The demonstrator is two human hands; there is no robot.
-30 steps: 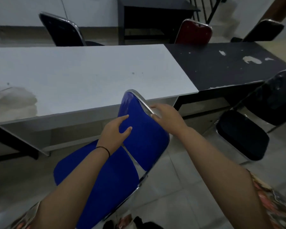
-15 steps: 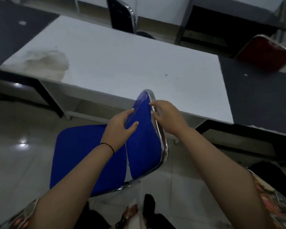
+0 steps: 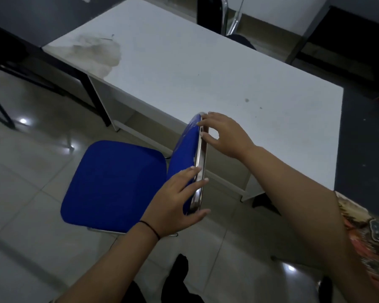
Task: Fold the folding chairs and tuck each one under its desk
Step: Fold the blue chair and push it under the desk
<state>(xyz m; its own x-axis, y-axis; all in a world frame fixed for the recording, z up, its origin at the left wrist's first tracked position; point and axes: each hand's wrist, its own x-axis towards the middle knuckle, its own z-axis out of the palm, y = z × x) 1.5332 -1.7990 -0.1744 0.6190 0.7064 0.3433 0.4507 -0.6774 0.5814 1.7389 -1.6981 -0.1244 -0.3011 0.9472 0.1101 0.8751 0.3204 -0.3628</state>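
A blue folding chair [image 3: 116, 182] with a chrome frame stands unfolded on the tiled floor beside the white desk [image 3: 195, 68]. Its backrest [image 3: 184, 149] is seen edge-on, upright, next to the desk's near edge. My left hand [image 3: 175, 206] lies against the lower part of the backrest, fingers spread over the chrome rim, thumb behind it. At the top of the backrest my right hand [image 3: 225, 134] touches the rim with its fingertips, fingers apart and loosely curled. The seat lies flat, to the left of the backrest.
A black desk [image 3: 365, 138] adjoins the white one on the right, another dark desk [image 3: 31, 20] is at the far left. A dark chair [image 3: 212, 14] stands behind the white desk. My feet [image 3: 179, 274] are on the tiles below.
The view has swung left and down. The chair has turned so its backrest is edge-on. My left hand slid down the backrest; my right hand loosened to fingertips on the top rim.
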